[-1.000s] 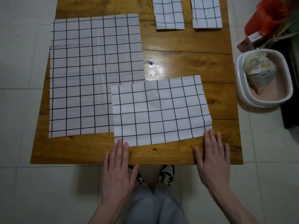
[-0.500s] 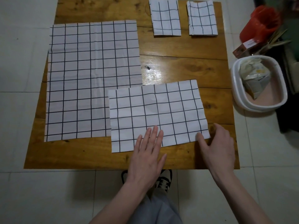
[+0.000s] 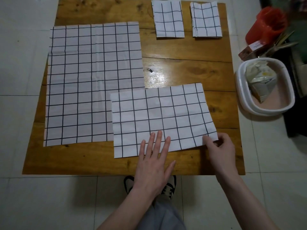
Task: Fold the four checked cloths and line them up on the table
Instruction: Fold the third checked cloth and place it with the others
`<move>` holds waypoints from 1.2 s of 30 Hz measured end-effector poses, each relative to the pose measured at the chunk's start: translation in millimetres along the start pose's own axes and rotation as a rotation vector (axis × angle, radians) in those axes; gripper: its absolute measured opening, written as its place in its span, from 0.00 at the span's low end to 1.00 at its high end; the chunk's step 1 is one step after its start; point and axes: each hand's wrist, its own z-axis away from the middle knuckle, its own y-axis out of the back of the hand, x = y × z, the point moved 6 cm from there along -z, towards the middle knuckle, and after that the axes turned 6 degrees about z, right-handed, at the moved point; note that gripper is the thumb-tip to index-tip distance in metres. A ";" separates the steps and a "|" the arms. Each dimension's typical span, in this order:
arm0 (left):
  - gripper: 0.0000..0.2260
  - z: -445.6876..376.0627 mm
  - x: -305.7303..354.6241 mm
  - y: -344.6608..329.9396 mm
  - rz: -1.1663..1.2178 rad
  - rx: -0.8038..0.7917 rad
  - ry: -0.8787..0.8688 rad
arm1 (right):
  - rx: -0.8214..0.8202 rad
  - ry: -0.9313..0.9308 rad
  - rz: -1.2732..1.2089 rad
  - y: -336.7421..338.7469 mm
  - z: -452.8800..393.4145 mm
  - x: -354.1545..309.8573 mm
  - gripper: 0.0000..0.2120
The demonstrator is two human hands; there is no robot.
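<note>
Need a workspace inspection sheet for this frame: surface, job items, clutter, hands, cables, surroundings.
Surface: wooden table, glossy, dark speck near the middle.
Job's things: two folded cloths side by side at the far edge; half-folded cloth overlapping the flat unfolded cloth.
Clutter: nothing seen on the table.
Hands: left hand flat on the half-folded cloth's near edge; right hand pinches its near right corner.
Cables: nothing seen.
Surroundings: tiled floor; white tub holding a crumpled bag; red bin.

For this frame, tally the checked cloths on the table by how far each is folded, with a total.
Fully folded small white checked cloths at the table's far edge: 2
Half-folded white checked cloth under the left hand and pinched by the right hand: 1
Unfolded large white checked cloth lying flat: 1
Total: 4
</note>
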 end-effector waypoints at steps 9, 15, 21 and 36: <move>0.33 5.6 -18.2 19.0 0.056 0.108 0.129 | 0.118 0.081 -0.164 15.3 31.2 -19.4 0.03; 0.32 2.5 -39.4 12.8 0.094 0.079 0.171 | 0.158 0.249 0.010 7.0 47.1 -31.0 0.15; 0.32 2.0 -43.5 12.3 0.076 0.068 0.168 | 0.084 0.491 0.120 -19.2 63.3 -46.4 0.18; 0.28 41.3 -94.5 49.2 0.232 0.275 0.213 | -0.083 0.904 0.260 -122.3 121.4 -74.9 0.23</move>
